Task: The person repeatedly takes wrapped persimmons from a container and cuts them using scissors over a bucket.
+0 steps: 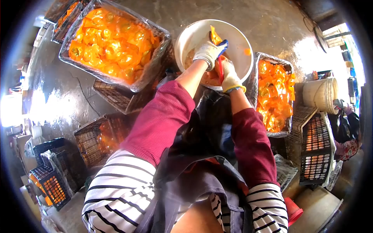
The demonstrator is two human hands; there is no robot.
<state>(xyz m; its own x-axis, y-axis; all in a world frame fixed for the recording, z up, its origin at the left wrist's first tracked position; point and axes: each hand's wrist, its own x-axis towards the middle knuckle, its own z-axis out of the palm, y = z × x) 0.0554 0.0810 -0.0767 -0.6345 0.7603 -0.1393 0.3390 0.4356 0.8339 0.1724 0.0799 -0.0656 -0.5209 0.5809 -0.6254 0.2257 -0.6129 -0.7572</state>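
Note:
Both hands are gloved and close together over a round white tub [245,42] with orange-brown contents at its bottom. My left hand [209,53], in a white glove with blue at the fingertips, is closed on an orange piece [215,35] that sticks up past the fingers. Just right of it and lower, my right hand [230,76] wears a white glove with a yellow cuff and is wrapped round a red-handled tool [221,68]. The far end of that tool is hidden near the left glove.
A plastic-lined crate of orange pieces [112,44] stands at the upper left, another lined crate [275,95] right of the tub. Black crates [316,149] and a white bucket [319,94] are further right. At the right edge is another person's gloved hand [342,105].

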